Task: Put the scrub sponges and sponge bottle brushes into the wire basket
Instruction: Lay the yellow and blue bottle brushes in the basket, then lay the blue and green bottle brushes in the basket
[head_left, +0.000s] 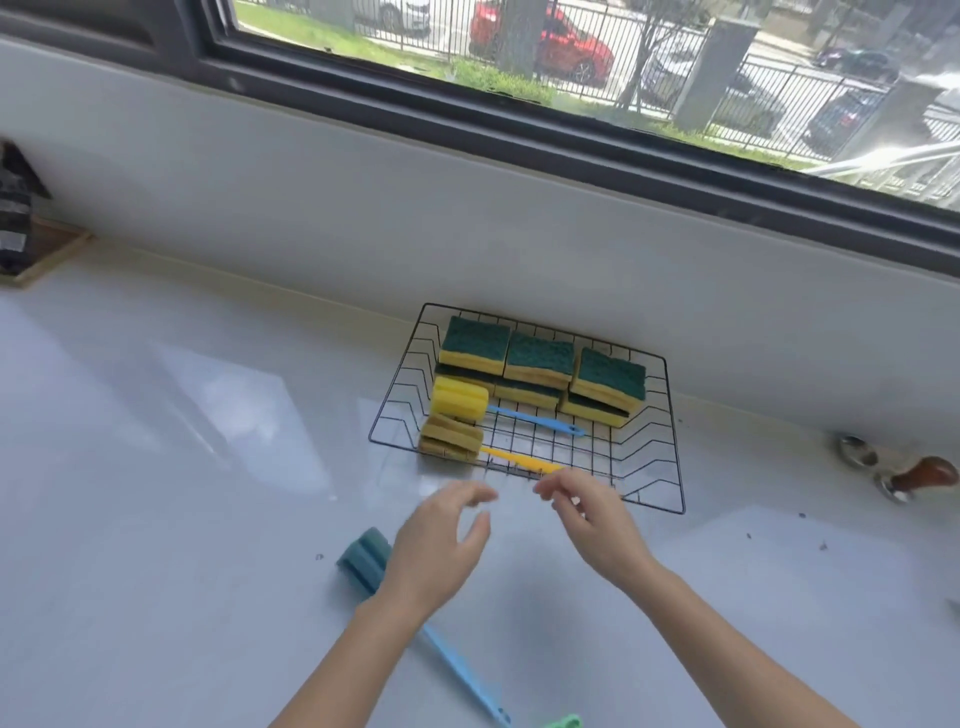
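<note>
A black wire basket (670, 431) stands on the white counter near the wall. Inside it lie several green-and-yellow scrub sponges (540, 364) stacked along the back. In front of them rest a yellow sponge bottle brush with a blue handle (460, 397) and a darker yellow one with a yellow handle (449, 441). A teal sponge bottle brush with a blue handle (366, 561) lies on the counter, partly under my left forearm. My left hand (436, 551) hovers open above it, blurred. My right hand (587, 512) is open at the basket's front edge, holding nothing.
A green handle tip (563, 722) shows at the bottom edge. A brown-handled metal tool (914, 480) lies at the right. A dark object on a wooden base (21, 234) stands at the far left. A window runs above the white backsplash.
</note>
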